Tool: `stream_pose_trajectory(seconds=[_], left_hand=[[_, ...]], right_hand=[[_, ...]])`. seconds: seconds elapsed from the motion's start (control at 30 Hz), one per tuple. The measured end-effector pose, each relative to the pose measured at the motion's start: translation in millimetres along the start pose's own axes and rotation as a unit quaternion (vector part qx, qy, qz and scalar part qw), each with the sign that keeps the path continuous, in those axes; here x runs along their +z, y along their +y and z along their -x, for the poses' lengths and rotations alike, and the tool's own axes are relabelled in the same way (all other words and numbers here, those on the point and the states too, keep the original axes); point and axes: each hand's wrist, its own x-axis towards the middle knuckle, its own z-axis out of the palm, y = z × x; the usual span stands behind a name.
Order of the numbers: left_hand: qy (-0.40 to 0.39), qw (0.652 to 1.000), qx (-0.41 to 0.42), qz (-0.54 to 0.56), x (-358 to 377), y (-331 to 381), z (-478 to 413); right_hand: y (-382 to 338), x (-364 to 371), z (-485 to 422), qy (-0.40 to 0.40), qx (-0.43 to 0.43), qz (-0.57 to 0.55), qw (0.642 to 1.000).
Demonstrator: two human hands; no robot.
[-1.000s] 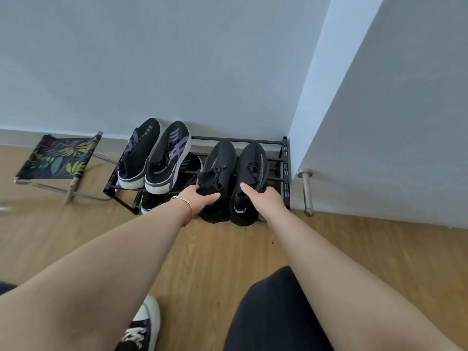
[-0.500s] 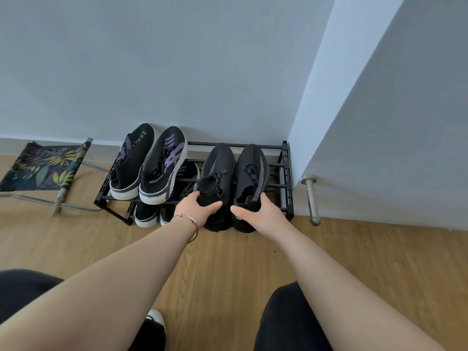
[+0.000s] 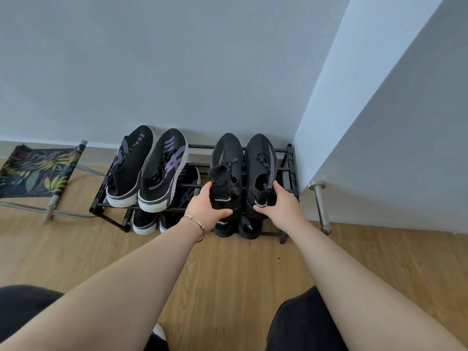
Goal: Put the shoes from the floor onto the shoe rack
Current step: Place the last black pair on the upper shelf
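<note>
A black two-tier shoe rack stands against the wall. On the right half of its top tier lie two black knit shoes, toes to the wall. My left hand grips the heel of the left black shoe. My right hand grips the heel of the right black shoe. A pair of black-and-purple sneakers sits on the top tier's left half. More dark shoes show on the lower tier, partly hidden.
A folding stool with leaf-print fabric stands left of the rack. A metal door stopper sticks up from the floor right of the rack, beside a white wall corner. A white-toed shoe peeks out between my knees on the wood floor.
The view has shifted, so the lower tier's shoes now show below my hands. Both hands stay on the black shoes' heels; the shoes sit a little further back on the top tier.
</note>
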Motion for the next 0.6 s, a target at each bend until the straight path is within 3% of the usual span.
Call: stream_pose_trajectory(seconds=[0.6], left_hand=[[0.013, 1.000, 0.012, -0.007, 0.5, 3.1, -7.3]], right_hand=[[0.9, 1.5, -7.3, 0.011, -0.024, 0.025, 0.999]])
